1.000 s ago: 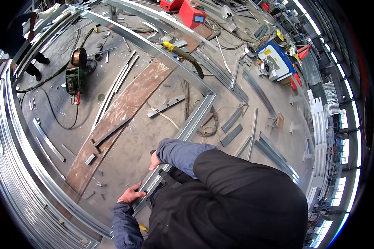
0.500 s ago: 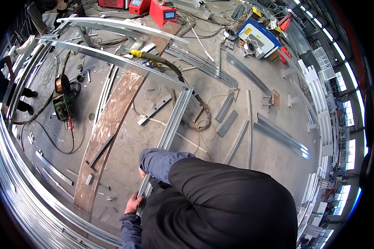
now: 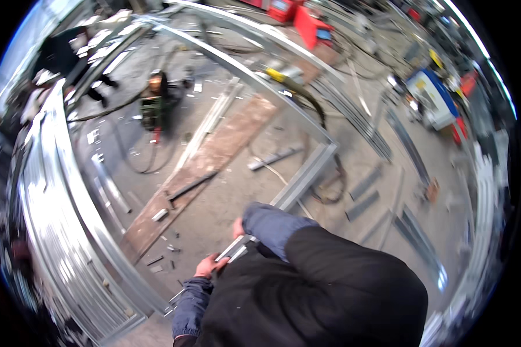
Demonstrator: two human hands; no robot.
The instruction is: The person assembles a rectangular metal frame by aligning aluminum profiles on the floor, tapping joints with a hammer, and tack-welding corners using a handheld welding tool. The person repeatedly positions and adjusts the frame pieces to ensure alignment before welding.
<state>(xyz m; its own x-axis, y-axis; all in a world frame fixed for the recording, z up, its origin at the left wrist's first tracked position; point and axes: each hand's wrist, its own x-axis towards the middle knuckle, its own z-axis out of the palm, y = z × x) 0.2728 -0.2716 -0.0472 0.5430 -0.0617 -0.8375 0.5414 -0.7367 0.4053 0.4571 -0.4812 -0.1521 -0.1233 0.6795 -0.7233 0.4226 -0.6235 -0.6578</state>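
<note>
A grey galvanised metal rail (image 3: 302, 176) runs from the frame's corner down toward my body. My left hand (image 3: 208, 266) grips its near end, thumb and fingers around the edge. A little farther along, my right hand (image 3: 238, 228) closes over the same rail's left side; the blue-grey sleeve hides much of it. On the floor left of the hands lies a brown plank (image 3: 214, 151), with a hammer (image 3: 192, 188) across it. Beside the hammer head sits a short light metal piece (image 3: 160, 215). Motion blur smears the picture.
Long shiny metal profiles (image 3: 55, 214) are stacked at the left. A green wire-feed unit (image 3: 152, 110) stands far left, near a person in dark clothes (image 3: 69, 55). A yellow-ended cable (image 3: 278, 75) hangs over the frame's far rail. Metal offcuts (image 3: 363, 205) lie right; a blue-white machine (image 3: 434, 98) stands beyond.
The view has turned, so the frame, plank and machines sit farther right in the picture, and it is blurrier. Both hands stay on the rail.
</note>
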